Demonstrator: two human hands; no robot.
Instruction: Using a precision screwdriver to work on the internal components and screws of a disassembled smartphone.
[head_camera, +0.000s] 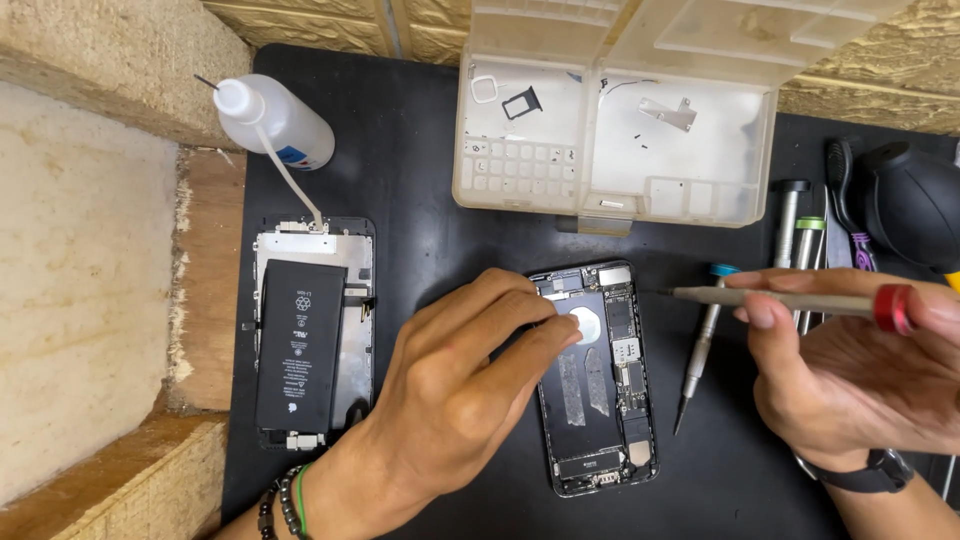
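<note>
An opened phone body (612, 400) lies on the black mat (420, 200), its battery bay bare with adhesive strips showing. My left hand (455, 385) rests on its left edge, fingertips pinching a small round white piece (585, 323) over the bay. My right hand (850, 375) hovers to the right of the phone and holds a thin screwdriver (790, 299) with a red end cap, its tip pointing left toward the phone's top right corner. A black battery (300, 345) lies on a detached screen panel (355, 330) at the left.
A clear plastic parts box (610, 195) with small screws and a tray stands open at the top. A white squeeze bottle (275, 120) lies top left. Several screwdrivers (700, 350) and a black air blower (910, 200) sit at the right. A wooden ledge (90, 280) borders the mat's left side.
</note>
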